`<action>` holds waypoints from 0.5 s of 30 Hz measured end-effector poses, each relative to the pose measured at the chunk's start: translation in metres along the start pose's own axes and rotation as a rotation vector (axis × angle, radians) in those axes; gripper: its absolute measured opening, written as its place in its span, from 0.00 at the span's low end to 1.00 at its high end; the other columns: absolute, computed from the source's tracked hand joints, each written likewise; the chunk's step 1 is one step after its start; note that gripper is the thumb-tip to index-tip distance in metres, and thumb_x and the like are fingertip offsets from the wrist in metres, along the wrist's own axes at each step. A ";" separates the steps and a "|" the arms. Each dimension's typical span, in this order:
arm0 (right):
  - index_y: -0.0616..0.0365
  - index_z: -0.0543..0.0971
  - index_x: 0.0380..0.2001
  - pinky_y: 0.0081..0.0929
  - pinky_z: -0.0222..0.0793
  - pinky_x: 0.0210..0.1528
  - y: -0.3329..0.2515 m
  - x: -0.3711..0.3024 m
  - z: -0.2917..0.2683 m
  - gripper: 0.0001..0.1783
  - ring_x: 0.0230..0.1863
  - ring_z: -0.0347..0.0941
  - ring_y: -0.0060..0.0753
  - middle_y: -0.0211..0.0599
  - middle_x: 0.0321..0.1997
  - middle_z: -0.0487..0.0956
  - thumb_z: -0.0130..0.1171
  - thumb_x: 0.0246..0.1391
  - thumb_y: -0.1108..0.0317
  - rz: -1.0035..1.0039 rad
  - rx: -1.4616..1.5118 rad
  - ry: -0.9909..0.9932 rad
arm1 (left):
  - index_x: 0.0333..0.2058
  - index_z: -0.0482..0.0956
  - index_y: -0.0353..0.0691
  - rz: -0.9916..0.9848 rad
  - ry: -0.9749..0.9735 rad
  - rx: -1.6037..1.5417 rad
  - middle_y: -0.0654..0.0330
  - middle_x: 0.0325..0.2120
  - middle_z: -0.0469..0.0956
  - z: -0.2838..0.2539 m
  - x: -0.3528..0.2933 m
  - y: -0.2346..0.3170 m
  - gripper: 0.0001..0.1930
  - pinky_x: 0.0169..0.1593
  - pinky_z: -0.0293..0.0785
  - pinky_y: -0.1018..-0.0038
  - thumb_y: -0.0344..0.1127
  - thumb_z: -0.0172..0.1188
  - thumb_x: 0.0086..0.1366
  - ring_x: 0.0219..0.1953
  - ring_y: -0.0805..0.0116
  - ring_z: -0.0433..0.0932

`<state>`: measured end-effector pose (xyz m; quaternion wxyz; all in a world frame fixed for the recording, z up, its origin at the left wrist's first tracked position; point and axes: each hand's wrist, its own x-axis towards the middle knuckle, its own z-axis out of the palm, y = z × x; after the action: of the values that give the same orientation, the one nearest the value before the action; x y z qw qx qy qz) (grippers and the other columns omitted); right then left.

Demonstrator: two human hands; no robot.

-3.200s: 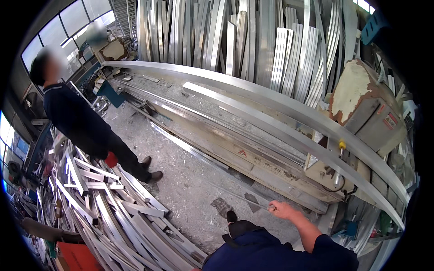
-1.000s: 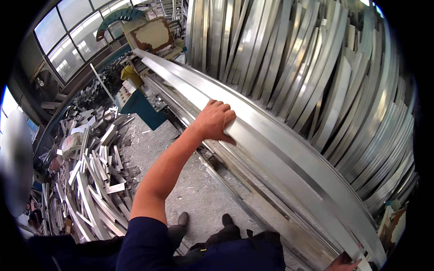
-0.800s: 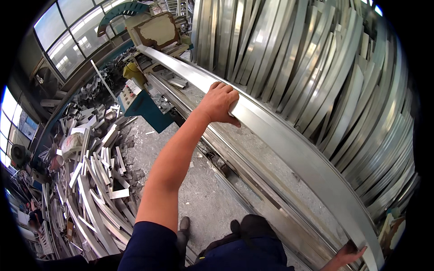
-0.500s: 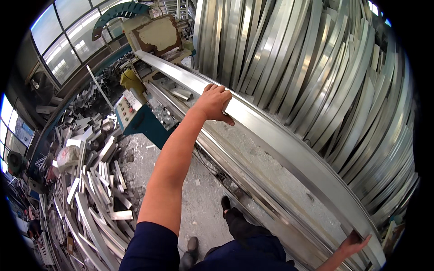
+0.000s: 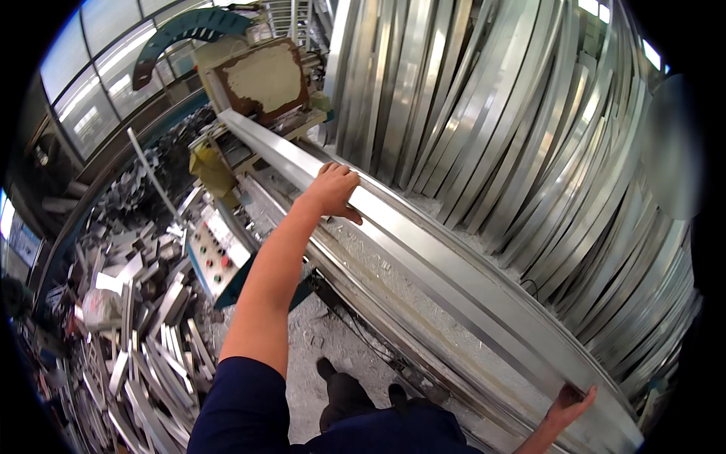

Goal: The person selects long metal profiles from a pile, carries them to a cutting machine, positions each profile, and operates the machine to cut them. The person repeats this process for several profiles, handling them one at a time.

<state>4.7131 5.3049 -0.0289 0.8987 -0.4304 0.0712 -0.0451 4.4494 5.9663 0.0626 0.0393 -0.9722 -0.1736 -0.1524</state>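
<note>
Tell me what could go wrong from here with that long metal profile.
The left hand and right hand are bare on the long metal profile: its edges might cut them. Upright profiles stand alongside: a sideways swing could knock them. Metal offcuts lie heaped left of the feet: stepping that way might mean tripping.

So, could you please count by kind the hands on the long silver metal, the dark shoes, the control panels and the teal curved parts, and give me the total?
Left hand and right hand, on the long silver metal: 2
Dark shoes: 2
Control panel: 1
Teal curved part: 1
Total: 6
</note>
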 end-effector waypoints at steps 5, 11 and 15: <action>0.51 0.75 0.47 0.26 0.69 0.39 0.084 -0.070 0.099 0.22 0.40 0.72 0.25 0.29 0.42 0.77 0.60 0.55 0.49 -0.017 -0.022 0.010 | 0.34 0.72 0.43 0.004 0.022 -0.035 0.57 0.36 0.72 0.014 -0.008 -0.140 0.37 0.57 0.60 0.58 0.57 0.78 0.27 0.48 0.50 0.69; 0.56 0.75 0.49 0.37 0.74 0.50 0.150 -0.130 0.142 0.24 0.49 0.75 0.36 0.36 0.48 0.79 0.57 0.56 0.51 0.048 0.016 0.009 | 0.40 0.75 0.41 0.185 -0.076 -0.092 0.51 0.42 0.73 0.055 0.054 -0.249 0.35 0.61 0.59 0.56 0.53 0.77 0.35 0.51 0.46 0.68; 0.56 0.75 0.42 0.39 0.76 0.43 0.235 -0.171 0.253 0.21 0.34 0.76 0.38 0.37 0.35 0.79 0.59 0.54 0.51 0.082 -0.225 -0.043 | 0.54 0.70 0.38 0.031 0.039 -0.063 0.46 0.56 0.69 0.059 -0.060 -0.422 0.48 0.65 0.56 0.52 0.37 0.80 0.27 0.61 0.43 0.62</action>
<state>4.5916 5.6701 -0.0408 0.8472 -0.5261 0.0740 0.0090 4.2645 6.3497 -0.0021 0.0143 -0.9724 -0.1528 -0.1760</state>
